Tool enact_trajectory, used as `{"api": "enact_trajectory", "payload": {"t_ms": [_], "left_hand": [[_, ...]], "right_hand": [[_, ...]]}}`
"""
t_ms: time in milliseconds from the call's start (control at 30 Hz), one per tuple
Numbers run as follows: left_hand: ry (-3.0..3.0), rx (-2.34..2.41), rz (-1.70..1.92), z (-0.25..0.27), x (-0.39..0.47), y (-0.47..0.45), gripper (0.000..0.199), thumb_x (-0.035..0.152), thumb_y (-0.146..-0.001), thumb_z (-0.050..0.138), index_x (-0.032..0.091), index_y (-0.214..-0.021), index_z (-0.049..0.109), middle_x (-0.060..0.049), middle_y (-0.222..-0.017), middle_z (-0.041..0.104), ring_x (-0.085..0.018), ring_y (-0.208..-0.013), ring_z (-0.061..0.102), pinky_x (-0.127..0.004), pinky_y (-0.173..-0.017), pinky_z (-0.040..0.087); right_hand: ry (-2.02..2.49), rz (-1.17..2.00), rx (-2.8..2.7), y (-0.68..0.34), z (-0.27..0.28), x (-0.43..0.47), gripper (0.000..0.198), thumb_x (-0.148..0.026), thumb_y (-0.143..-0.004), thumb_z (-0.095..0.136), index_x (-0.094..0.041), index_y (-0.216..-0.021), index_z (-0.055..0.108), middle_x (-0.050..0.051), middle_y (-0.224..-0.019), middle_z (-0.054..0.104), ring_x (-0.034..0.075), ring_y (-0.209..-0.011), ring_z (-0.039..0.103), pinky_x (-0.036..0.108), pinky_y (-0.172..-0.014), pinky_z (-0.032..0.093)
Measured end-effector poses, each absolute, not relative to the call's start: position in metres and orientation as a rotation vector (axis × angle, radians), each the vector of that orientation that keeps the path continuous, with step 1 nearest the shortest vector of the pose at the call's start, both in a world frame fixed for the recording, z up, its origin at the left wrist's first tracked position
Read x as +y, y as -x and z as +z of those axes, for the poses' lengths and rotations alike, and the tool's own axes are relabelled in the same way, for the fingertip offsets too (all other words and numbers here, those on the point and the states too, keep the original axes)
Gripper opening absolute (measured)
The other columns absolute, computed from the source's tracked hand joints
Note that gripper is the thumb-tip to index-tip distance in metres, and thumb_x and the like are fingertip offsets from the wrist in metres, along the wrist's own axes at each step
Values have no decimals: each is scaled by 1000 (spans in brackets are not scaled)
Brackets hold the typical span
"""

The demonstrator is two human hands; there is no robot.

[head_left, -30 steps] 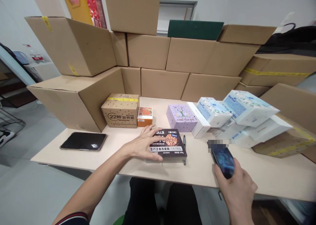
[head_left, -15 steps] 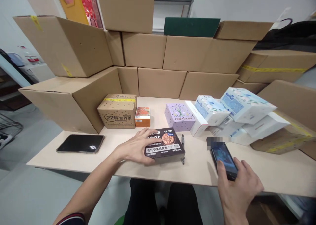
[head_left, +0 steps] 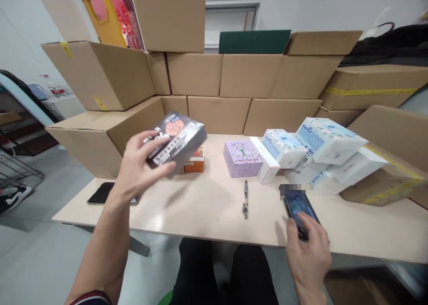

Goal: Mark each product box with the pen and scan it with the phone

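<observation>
Pale tabletop (head_left: 214, 207), cardboard boxes (head_left: 219, 114) stacked behind. My left grip (head_left: 138, 169) grasps the dark box (head_left: 179, 140), tilted above the tabletop, partly hiding an orange box (head_left: 196, 163). My right grip (head_left: 309, 253) touches the lit phone (head_left: 302, 207); clasped or not, cannot tell.

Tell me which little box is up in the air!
The black box in the left hand; the purple box and orange box sit on the table.

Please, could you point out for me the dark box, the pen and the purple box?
Dark box (head_left: 181, 141): head view, on its printed face.
Pen (head_left: 246, 199): head view, middle of its length.
Purple box (head_left: 243, 157): head view, on its printed top.
</observation>
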State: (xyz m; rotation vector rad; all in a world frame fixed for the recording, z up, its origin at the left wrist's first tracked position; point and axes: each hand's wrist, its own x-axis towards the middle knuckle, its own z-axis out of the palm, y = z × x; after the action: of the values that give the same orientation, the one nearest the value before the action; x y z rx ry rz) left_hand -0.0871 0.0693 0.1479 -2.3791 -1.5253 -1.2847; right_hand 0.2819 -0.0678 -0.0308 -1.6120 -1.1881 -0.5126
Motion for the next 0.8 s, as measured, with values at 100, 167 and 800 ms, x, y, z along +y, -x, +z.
{"api": "enact_trajectory", "payload": {"t_ms": [100, 167, 800], "left_hand": [[2054, -1859, -1117, 164, 108, 91, 54, 55, -73, 69, 34, -123, 67, -6, -138, 51, -42, -131, 41, -64, -110, 33], [1998, -2032, -987, 168, 131, 93, 57, 56, -73, 67, 31, -124, 67, -11, -139, 50, -50, -128, 40, -70, -104, 33], [2828, -1310, -492, 44, 141, -127, 48, 30, -96, 54, 23, -143, 44, -14, -155, 41, -29, -108, 70, -39, -87, 58]], "right_hand": [[1598, -466, -1216, -275, -32, -67, 33, -36, -92, 60, -11, -112, 67, 17, -114, 67, 27, -109, 62, 45, -98, 49], [1586, -434, -1238, -271, -33, -67, 33, -36, -93, 59, -11, -113, 66, 17, -115, 67, 27, -109, 62, 46, -99, 49], [1965, -193, -1755, -220, -29, -5, 36, -21, -94, 49, -16, -127, 62, 13, -98, 62, 27, -88, 55, 40, -80, 48]]}}
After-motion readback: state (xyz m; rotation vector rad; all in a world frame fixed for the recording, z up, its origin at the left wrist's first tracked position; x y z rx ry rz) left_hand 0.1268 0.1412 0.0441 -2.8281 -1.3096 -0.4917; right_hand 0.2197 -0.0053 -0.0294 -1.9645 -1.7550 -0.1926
